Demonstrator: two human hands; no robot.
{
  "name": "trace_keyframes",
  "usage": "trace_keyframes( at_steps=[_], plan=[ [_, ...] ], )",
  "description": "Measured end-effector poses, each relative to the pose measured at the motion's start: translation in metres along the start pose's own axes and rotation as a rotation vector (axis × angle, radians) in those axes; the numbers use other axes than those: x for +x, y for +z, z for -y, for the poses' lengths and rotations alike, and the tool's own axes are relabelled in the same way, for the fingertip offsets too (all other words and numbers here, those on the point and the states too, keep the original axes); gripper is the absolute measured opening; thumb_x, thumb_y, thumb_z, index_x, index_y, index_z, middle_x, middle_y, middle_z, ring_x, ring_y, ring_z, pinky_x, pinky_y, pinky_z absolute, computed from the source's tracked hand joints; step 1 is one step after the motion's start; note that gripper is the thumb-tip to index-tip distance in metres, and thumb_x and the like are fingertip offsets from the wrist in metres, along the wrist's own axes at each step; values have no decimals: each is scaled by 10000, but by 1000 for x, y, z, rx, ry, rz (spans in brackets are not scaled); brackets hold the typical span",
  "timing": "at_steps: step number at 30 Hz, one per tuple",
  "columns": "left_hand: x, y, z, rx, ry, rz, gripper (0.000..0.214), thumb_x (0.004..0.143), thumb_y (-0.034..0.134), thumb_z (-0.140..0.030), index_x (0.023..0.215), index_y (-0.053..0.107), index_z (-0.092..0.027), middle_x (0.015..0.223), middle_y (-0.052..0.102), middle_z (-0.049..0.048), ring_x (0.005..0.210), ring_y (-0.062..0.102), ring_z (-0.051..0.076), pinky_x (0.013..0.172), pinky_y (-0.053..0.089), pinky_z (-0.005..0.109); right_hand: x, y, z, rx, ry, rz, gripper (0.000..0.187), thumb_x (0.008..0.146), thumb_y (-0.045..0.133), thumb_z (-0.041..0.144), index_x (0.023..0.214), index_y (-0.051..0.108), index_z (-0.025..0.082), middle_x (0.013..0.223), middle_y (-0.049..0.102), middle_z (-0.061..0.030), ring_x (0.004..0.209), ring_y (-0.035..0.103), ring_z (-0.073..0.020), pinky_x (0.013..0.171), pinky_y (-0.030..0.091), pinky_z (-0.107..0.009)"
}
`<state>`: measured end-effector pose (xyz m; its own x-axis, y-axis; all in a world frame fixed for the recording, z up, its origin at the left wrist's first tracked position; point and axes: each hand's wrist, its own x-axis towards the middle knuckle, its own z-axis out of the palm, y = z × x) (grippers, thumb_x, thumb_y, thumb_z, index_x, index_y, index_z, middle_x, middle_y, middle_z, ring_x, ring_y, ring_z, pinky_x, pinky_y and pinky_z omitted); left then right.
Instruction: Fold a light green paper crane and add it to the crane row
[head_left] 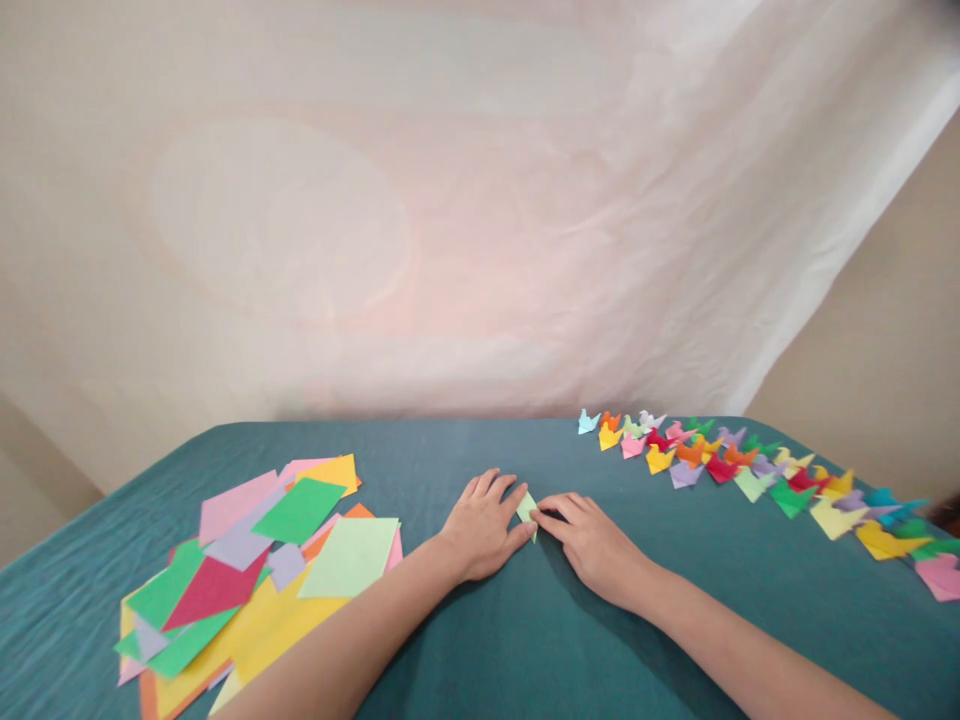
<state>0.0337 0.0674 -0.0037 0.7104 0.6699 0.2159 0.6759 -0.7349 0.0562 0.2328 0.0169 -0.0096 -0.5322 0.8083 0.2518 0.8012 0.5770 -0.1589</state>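
Between my hands a small piece of folded pale green paper (526, 505) lies on the table, partly covered by my fingers. My left hand (486, 525) rests palm down at its left side, fingers stretched and apart, with the index finger and thumb at the paper's edge. From the right, my right hand (589, 540) pinches the paper's edge between thumb and fingertips. Its remaining fingers are curled, and whatever lies under them is hidden.
A loose pile of coloured paper sheets, with a light green sheet (351, 558) on top, spreads over the left side. Several rows of folded paper birds, among them a yellow bird (889, 540), run along the right. A dark green cloth (480, 670) covers the table; a pale curtain (480, 220) hangs behind.
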Motion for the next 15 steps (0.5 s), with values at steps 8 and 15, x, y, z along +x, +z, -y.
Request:
trace_keyframes(
  at_steps=[8, 15],
  plan=[
    [-15, -9, -15, 19, 81, 9, 415, 946, 261, -362, 1305, 400, -206, 1364, 419, 46, 1304, 268, 226, 1049, 249, 399, 0, 0, -1, -13, -17, -15, 450, 865, 391, 69, 1276, 481, 232, 1152, 546, -86, 1038, 458, -215, 863, 386, -361],
    [-20, -13, -12, -24, 105, 38, 398, 953, 248, -325, 1310, 397, -228, 1362, 430, 12, 1287, 294, 203, 1054, 250, 376, -2, 3, 0, -45, -22, -61, 429, 884, 399, 109, 1285, 472, 242, 1171, 532, -102, 1054, 462, -222, 862, 390, -369]
  ],
)
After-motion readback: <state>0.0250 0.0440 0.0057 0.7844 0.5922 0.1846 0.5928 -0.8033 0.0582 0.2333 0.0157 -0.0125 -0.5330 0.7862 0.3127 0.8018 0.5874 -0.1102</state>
